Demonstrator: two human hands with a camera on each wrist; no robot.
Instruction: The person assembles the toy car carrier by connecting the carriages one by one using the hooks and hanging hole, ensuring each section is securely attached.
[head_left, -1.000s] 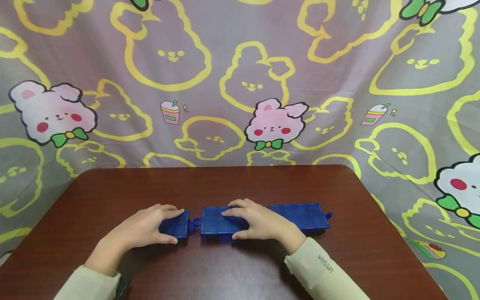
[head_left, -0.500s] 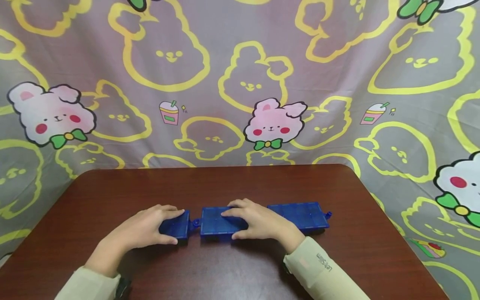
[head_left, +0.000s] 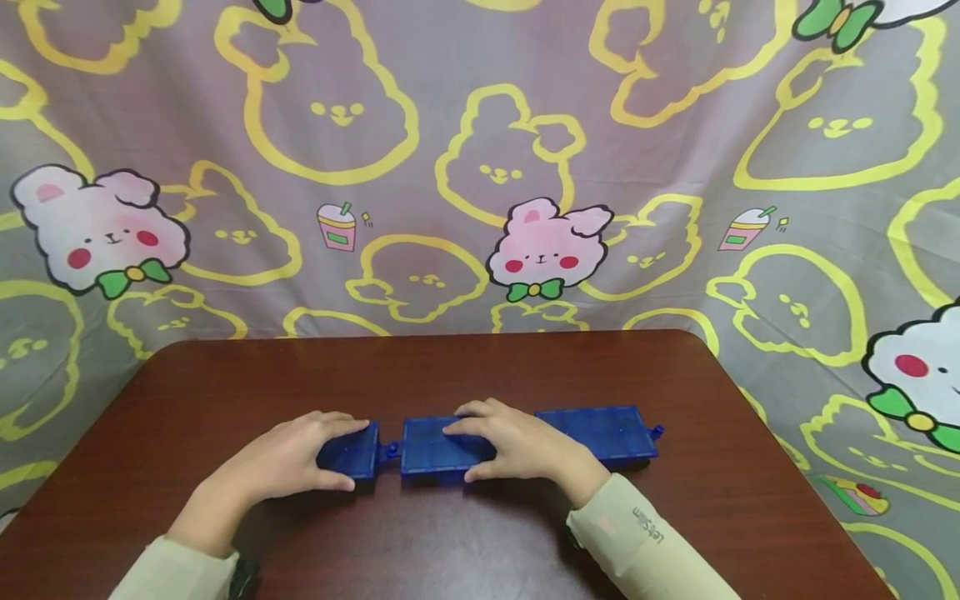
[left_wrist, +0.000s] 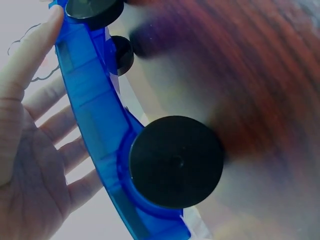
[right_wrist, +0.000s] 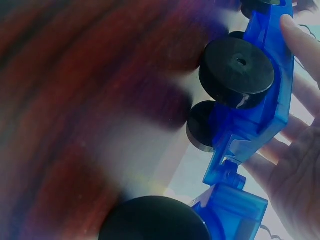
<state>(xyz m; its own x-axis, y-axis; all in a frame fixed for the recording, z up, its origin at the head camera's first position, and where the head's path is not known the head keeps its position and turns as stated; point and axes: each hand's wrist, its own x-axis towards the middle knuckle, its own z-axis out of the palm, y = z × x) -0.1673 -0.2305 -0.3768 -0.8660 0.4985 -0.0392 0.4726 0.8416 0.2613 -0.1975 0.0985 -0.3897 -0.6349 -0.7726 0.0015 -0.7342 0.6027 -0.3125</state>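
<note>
Three translucent blue toy wagon bases on black wheels stand in a row on the table. My left hand (head_left: 285, 458) grips the left wagon base (head_left: 352, 457), thumb on the near side and fingers on the far side. With my right hand (head_left: 525, 442) I hold the middle wagon base (head_left: 438, 446) the same way, covering its right end. Between these two, the hitch (head_left: 390, 451) parts overlap. The right wagon base (head_left: 611, 432) stands behind my right wrist; a coupling (right_wrist: 227, 172) links it to the middle one in the right wrist view. A black wheel (left_wrist: 177, 162) shows large in the left wrist view.
The dark brown wooden table (head_left: 450, 550) has rounded back corners. Behind and beside it hangs a grey curtain (head_left: 420, 200) printed with yellow outlines and cartoon rabbits. A small hitch peg (head_left: 657, 432) sticks out from the right wagon base's far end.
Both hands and all three wagon bases keep nearly the same places. The hitch between the left and middle bases appears slightly lower than a second ago.
</note>
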